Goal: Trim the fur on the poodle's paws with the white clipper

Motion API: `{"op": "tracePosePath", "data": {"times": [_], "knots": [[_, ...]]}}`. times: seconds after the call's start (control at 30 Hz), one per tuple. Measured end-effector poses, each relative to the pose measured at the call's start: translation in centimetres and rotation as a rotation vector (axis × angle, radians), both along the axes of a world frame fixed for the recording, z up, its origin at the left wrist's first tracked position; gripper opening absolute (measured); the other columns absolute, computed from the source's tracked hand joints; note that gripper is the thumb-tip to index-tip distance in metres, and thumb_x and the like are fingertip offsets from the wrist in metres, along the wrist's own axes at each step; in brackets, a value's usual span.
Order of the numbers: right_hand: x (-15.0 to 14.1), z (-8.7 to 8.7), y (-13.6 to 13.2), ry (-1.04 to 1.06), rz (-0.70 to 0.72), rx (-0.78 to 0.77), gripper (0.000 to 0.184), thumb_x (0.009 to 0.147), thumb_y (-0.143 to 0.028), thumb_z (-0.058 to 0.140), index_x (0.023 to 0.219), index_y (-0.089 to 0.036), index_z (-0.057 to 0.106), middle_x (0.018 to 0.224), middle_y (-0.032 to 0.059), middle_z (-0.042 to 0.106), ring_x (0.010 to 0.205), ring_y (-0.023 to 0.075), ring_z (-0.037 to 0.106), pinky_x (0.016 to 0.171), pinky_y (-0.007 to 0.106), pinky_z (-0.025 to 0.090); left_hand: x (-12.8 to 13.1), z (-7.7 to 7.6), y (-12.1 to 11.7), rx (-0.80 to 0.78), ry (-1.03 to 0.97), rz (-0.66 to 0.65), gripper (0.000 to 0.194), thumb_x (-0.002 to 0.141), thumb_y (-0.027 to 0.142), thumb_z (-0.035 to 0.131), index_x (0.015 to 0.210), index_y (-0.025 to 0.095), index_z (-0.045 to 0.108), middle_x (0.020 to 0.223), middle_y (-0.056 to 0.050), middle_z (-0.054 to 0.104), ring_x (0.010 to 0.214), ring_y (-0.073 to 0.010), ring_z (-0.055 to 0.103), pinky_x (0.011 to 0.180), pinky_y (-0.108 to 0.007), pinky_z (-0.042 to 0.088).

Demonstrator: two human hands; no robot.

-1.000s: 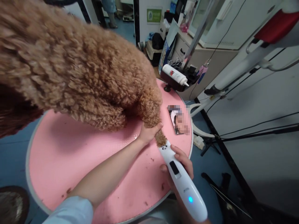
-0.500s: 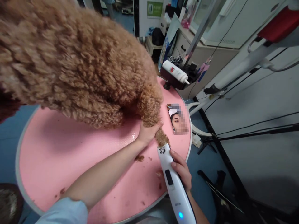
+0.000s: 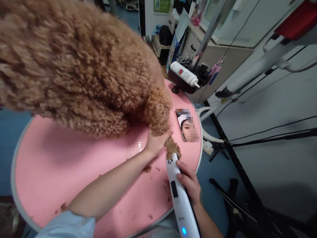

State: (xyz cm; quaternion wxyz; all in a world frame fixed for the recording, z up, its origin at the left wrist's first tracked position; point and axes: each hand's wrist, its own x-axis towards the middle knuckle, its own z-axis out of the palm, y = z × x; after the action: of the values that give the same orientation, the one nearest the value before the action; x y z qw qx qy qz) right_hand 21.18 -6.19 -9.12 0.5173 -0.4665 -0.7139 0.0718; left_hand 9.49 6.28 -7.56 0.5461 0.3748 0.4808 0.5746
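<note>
A curly brown dog [image 3: 86,69] stands on a round pink table [image 3: 86,158], filling the upper left. My left hand [image 3: 157,142] is closed around one of its legs, and the paw [image 3: 172,147] sticks out beyond my thumb. In my right hand [image 3: 190,181] is a white hair clipper [image 3: 182,205] with a black switch and a lit blue light. The clipper's head touches the fur of the paw; its blade is hidden there. Tufts of cut fur [image 3: 147,168] lie on the table below my left wrist.
A phone [image 3: 184,125], partly blurred out, lies near the table's right edge. Behind it, a dark holder [image 3: 182,84] at the rim carries a white nozzle bottle [image 3: 184,74] and scissors [image 3: 184,59]. A pale metal arm [image 3: 257,72] slants along the right, with black cables by the wall.
The clipper has shifted slightly left and its head has tilted against the paw. My left hand keeps its hold on the leg. The whole view has moved a little.
</note>
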Motion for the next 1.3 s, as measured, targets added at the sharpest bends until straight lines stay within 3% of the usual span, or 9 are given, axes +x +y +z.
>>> {"op": "tracePosePath", "data": {"times": [0.23, 0.33, 0.43, 0.53, 0.7, 0.83, 1.0, 1.17, 1.3], "knots": [[-0.8, 0.1, 0.1, 0.044, 0.074, -0.028, 0.042, 0.073, -0.026, 0.074, 0.110, -0.023, 0.056, 0.115, 0.0113, 0.066, 0.095, 0.0240, 0.069, 0.072, 0.034, 0.061, -0.5, -1.1, 0.2, 0.010, -0.022, -0.040, 0.030, 0.066, 0.040, 0.074, 0.080, 0.016, 0.065, 0.083, -0.004, 0.068, 0.080, -0.0154, 0.061, 0.080, -0.030, 0.048], [-1.0, 0.0, -0.5, 0.180, -0.045, 0.086, 0.047, 0.071, -0.027, 0.075, 0.112, -0.021, 0.052, 0.109, 0.0109, 0.067, 0.094, 0.0234, 0.068, 0.070, 0.035, 0.060, -0.7, -1.5, 0.4, 0.008, -0.020, -0.062, 0.033, 0.064, 0.043, 0.075, 0.079, 0.015, 0.063, 0.080, -0.004, 0.068, 0.074, -0.0157, 0.061, 0.076, -0.031, 0.049], [-1.2, 0.4, -0.7, 0.211, -0.117, 0.049, 0.050, 0.073, -0.024, 0.075, 0.116, -0.021, 0.050, 0.112, 0.0124, 0.064, 0.103, 0.0256, 0.065, 0.078, 0.040, 0.059, -0.9, -1.3, 0.4, 0.007, -0.023, -0.073, 0.036, 0.062, 0.046, 0.076, 0.075, 0.016, 0.062, 0.079, -0.004, 0.068, 0.074, -0.0166, 0.061, 0.076, -0.032, 0.049], [-1.5, 1.0, -0.4, 0.197, -0.093, -0.064, 0.048, 0.076, -0.021, 0.072, 0.118, -0.022, 0.049, 0.117, 0.0138, 0.062, 0.109, 0.0269, 0.062, 0.085, 0.044, 0.056, -0.9, -0.9, 0.3, -0.002, -0.017, -0.079, 0.036, 0.062, 0.048, 0.075, 0.075, 0.016, 0.063, 0.083, -0.005, 0.069, 0.078, -0.0178, 0.063, 0.079, -0.033, 0.049], [-1.5, 1.1, 0.5, 0.219, 0.019, -0.061, 0.041, 0.079, -0.027, 0.068, 0.115, -0.022, 0.050, 0.118, 0.0144, 0.061, 0.109, 0.0273, 0.061, 0.086, 0.044, 0.055, -1.0, -0.8, 0.4, -0.009, 0.040, -0.083, 0.037, 0.063, 0.049, 0.073, 0.077, 0.016, 0.065, 0.084, -0.007, 0.070, 0.084, -0.0205, 0.064, 0.085, -0.036, 0.049], [-0.9, 1.0, 0.0, 0.344, 0.202, -0.151, 0.034, 0.081, -0.040, 0.064, 0.107, -0.022, 0.051, 0.105, 0.0118, 0.065, 0.097, 0.0243, 0.066, 0.077, 0.039, 0.057, -1.2, -0.9, 0.7, 0.002, 0.068, -0.058, 0.039, 0.064, 0.051, 0.070, 0.080, 0.016, 0.066, 0.090, -0.008, 0.071, 0.097, -0.0234, 0.063, 0.094, -0.038, 0.045], [-0.8, 0.4, -0.6, 0.544, -0.101, -0.145, 0.038, 0.077, -0.047, 0.068, 0.101, -0.023, 0.049, 0.103, 0.0097, 0.064, 0.095, 0.0234, 0.065, 0.073, 0.037, 0.057, -1.3, -0.8, 0.8, -0.038, 0.062, -0.052, 0.041, 0.061, 0.052, 0.071, 0.079, 0.017, 0.066, 0.092, -0.009, 0.072, 0.100, -0.0255, 0.063, 0.097, -0.040, 0.044], [-1.9, 0.4, 0.4, 0.671, -0.013, -0.231, 0.042, 0.079, -0.052, 0.064, 0.104, -0.025, 0.045, 0.111, 0.0103, 0.062, 0.054, 0.0116, 0.063, 0.047, 0.027, 0.054, -1.3, -0.9, 0.4, -0.060, 0.055, -0.055, 0.039, 0.062, 0.049, 0.073, 0.081, 0.016, 0.067, 0.094, -0.009, 0.072, 0.095, -0.0239, 0.065, 0.092, -0.038, 0.047], [-1.9, -0.1, 0.5, 0.692, -0.031, -0.211, 0.039, 0.080, -0.048, 0.064, 0.104, -0.023, 0.047, 0.110, 0.0102, 0.062, 0.066, 0.0158, 0.067, 0.053, 0.029, 0.055, -1.3, -0.9, 0.3, -0.051, 0.050, -0.059, 0.039, 0.062, 0.050, 0.072, 0.080, 0.016, 0.067, 0.092, -0.009, 0.072, 0.095, -0.0233, 0.064, 0.092, -0.036, 0.047]]}}
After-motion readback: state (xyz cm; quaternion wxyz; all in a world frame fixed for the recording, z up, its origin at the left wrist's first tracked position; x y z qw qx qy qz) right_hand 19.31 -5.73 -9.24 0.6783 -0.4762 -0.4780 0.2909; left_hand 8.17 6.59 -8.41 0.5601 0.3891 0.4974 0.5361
